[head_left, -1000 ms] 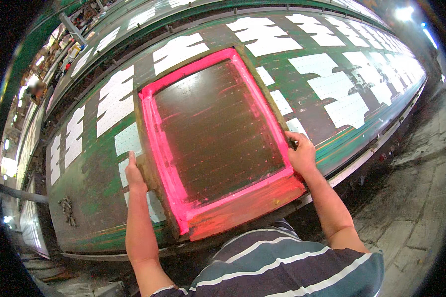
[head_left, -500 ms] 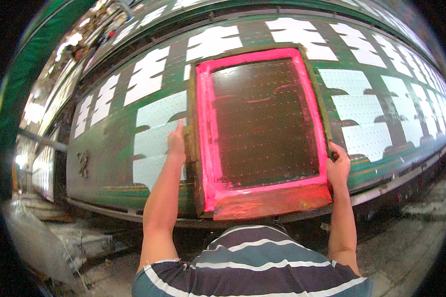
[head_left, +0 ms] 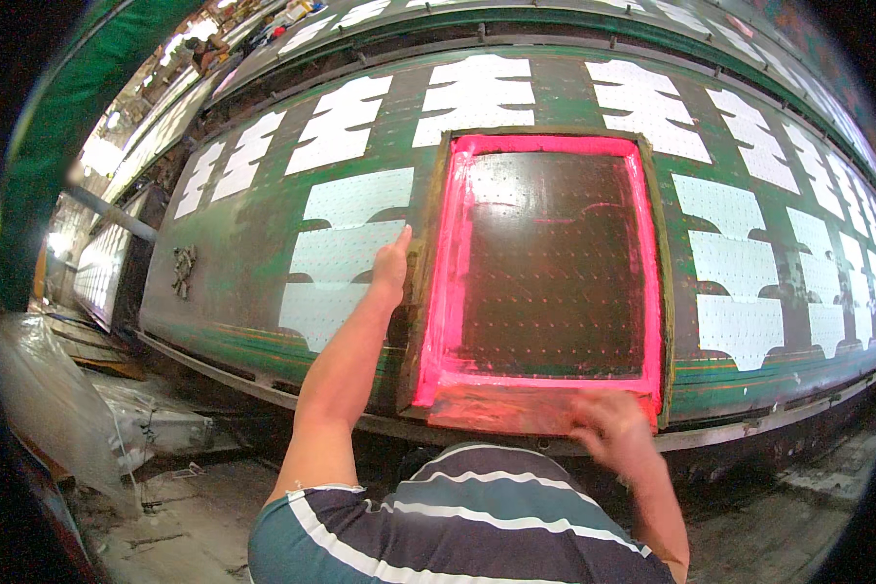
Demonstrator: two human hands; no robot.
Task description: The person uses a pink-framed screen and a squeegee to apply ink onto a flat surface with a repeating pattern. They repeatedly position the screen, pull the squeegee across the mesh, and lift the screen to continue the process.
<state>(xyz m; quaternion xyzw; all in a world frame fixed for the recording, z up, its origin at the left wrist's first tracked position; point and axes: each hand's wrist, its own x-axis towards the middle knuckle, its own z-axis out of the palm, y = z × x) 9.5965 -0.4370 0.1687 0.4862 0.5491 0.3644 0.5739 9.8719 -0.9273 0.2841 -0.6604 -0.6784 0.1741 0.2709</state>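
Note:
A screen-printing frame (head_left: 664,292) with a pink ink-covered border and a dark mesh (head_left: 555,273) lies on the long green printing table, in front of me. My left hand (head_left: 391,271) grips the frame's left side, index finger stretched along it. Over the red-stained strip (head_left: 496,411) at the frame's near end is my right hand (head_left: 608,428), its fingers smeared by motion. Whether it touches the strip I cannot tell. White dotted cut pieces (head_left: 350,243) lie left of the frame, and similar pieces (head_left: 740,326) lie to its right.
More white pieces (head_left: 477,97) run in a row along the table's far side. A small dark clump (head_left: 183,271) lies on the table's left part. A rail (head_left: 749,428) follows the near edge. Plastic sheeting (head_left: 58,399) hangs at lower left.
My right hand has left the frame's right side and moved down and left to the near strip. My left hand stays on the left side. The view has shifted, so the table appears farther right.

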